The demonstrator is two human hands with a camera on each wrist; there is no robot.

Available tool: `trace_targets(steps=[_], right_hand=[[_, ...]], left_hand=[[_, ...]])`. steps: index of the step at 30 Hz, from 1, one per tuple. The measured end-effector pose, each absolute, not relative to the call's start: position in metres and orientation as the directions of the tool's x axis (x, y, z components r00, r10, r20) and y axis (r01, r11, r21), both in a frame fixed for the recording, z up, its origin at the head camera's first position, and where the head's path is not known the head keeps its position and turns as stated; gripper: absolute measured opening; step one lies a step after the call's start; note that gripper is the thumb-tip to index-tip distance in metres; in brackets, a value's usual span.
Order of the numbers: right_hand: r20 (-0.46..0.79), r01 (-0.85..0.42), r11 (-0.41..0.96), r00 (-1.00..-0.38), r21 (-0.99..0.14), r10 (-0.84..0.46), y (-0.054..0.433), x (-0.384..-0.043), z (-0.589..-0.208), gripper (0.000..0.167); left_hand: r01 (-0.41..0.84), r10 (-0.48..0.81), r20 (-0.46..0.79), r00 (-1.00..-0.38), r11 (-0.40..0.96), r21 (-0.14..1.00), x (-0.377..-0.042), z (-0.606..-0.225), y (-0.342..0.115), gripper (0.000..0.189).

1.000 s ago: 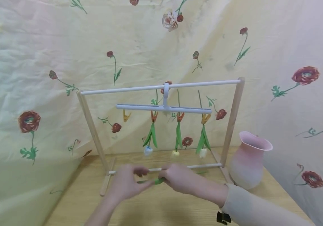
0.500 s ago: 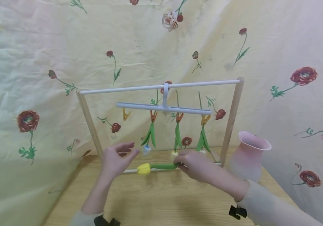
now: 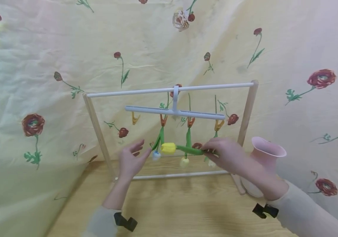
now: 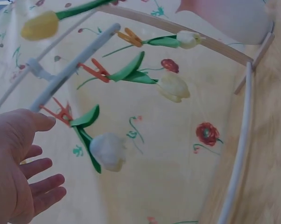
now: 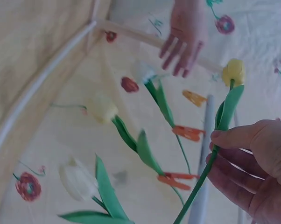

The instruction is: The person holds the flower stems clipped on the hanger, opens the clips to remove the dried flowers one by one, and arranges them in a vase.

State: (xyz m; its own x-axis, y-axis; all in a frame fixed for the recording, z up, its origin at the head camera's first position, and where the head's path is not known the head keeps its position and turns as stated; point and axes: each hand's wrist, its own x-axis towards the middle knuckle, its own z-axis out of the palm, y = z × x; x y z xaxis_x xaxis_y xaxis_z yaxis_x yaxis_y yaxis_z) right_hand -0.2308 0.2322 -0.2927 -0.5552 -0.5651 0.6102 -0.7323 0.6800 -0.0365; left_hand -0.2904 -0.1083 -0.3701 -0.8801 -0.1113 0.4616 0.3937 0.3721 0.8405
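My right hand (image 3: 226, 154) pinches a yellow tulip (image 3: 168, 148) by its green stem, the bloom pointing left in the head view. In the right wrist view thumb and fingertips hold the stem just below the leaves. My left hand (image 3: 132, 159) is held up, fingers apart and holding nothing, left of the yellow bloom. Behind the hands a pale hanger (image 3: 151, 110) hangs from a rack. Its clips hold three upside-down tulips: a pale blue one (image 3: 156, 155), a cream one (image 3: 184, 162) and a white one (image 5: 77, 179). A yellow clip (image 3: 134, 119) at the hanger's left holds nothing.
The rack has a white top bar (image 3: 133, 92), a white lower bar (image 3: 169, 176) and wooden posts (image 3: 96, 131). A pink and white vase (image 3: 265, 149) stands at the right, partly behind my right arm. Flower-printed cloth (image 3: 68, 42) surrounds the wooden table (image 3: 169, 210).
My hands have parted. The right hand has lifted the yellow tulip from low over the table to in front of the hanging flowers; the left has let go and moved up.
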Motion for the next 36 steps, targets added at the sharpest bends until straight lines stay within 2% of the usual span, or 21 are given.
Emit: trace_targets(steps=[6,9,15,22,28,33,36], right_hand=[[0.782,-0.749,0.660,-0.375,0.060,-0.497,0.253,-0.234,-0.276,0.032],[0.829,-0.739,0.670,-0.326,0.076,-0.454,0.261,-0.236,-0.269,0.035],[0.903,-0.703,0.711,-0.307,-0.004,-0.299,0.278,-0.237,-0.255,0.035],[0.965,-0.621,0.759,-0.260,-0.198,0.038,0.311,-0.249,-0.240,0.021],[0.927,-0.563,0.737,-0.241,-0.375,0.288,0.341,-0.261,-0.235,0.023],[0.868,-0.445,0.745,-0.276,-0.497,0.414,0.359,-0.270,-0.243,0.024],[0.826,-0.382,0.735,-0.328,-0.560,0.459,0.370,-0.275,-0.250,0.026]], left_hand=[[0.416,-0.148,0.490,-0.859,0.356,0.837,-0.306,-0.383,-0.096,0.043],[0.425,-0.151,0.496,-0.855,0.344,0.837,-0.313,-0.388,-0.094,0.043],[0.424,-0.145,0.486,-0.862,0.322,0.847,-0.321,-0.391,-0.092,0.043],[0.409,-0.138,0.468,-0.873,0.316,0.856,-0.330,-0.393,-0.085,0.042],[0.405,-0.146,0.466,-0.873,0.317,0.858,-0.333,-0.395,-0.080,0.043],[0.411,-0.141,0.469,-0.872,0.311,0.857,-0.336,-0.400,-0.076,0.041],[0.423,-0.139,0.480,-0.866,0.308,0.852,-0.338,-0.401,-0.075,0.040]])
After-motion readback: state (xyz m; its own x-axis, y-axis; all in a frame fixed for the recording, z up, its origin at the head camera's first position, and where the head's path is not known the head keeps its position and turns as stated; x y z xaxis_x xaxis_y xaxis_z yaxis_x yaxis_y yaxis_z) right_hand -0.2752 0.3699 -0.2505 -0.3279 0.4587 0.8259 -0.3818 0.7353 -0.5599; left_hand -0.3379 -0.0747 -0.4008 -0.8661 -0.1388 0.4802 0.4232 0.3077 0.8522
